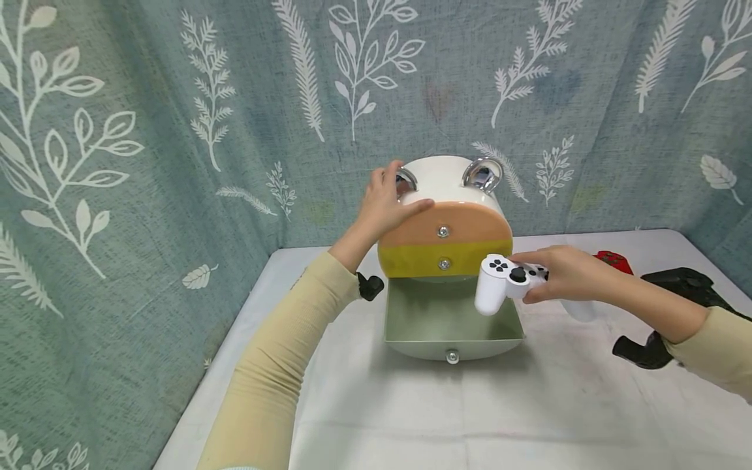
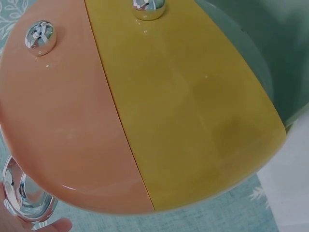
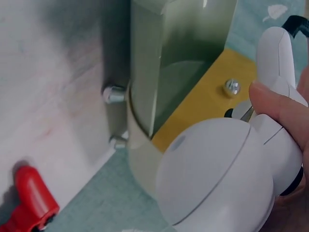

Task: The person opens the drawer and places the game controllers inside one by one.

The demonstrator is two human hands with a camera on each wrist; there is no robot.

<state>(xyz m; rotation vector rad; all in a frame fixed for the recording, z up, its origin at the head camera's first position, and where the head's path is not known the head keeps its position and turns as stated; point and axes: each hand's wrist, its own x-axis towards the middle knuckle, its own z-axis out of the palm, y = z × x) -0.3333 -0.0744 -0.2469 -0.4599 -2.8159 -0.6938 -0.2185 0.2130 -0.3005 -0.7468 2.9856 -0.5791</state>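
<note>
A small rounded drawer cabinet (image 1: 446, 177) stands on the table, with a white top, orange and yellow drawer fronts, and chrome loops on top. Its lowest drawer, a pale green one (image 1: 452, 313), is pulled out. My left hand (image 1: 384, 202) rests on the cabinet's top left, by the left chrome loop (image 2: 29, 193), thumb along the orange front's upper edge (image 2: 72, 145). Over the right side of the green drawer, my right hand (image 1: 566, 274) grips a white game controller (image 1: 493, 284). In the right wrist view the controller (image 3: 212, 169) overlaps the yellow front (image 3: 207, 96).
A red controller (image 1: 613, 261) lies on the table behind my right forearm; part of it (image 3: 36, 198) shows in the right wrist view. Black wrist-camera gear (image 1: 684, 284) shows by the right arm. A patterned blue-green curtain (image 1: 411, 111) hangs behind the white table (image 1: 411, 418).
</note>
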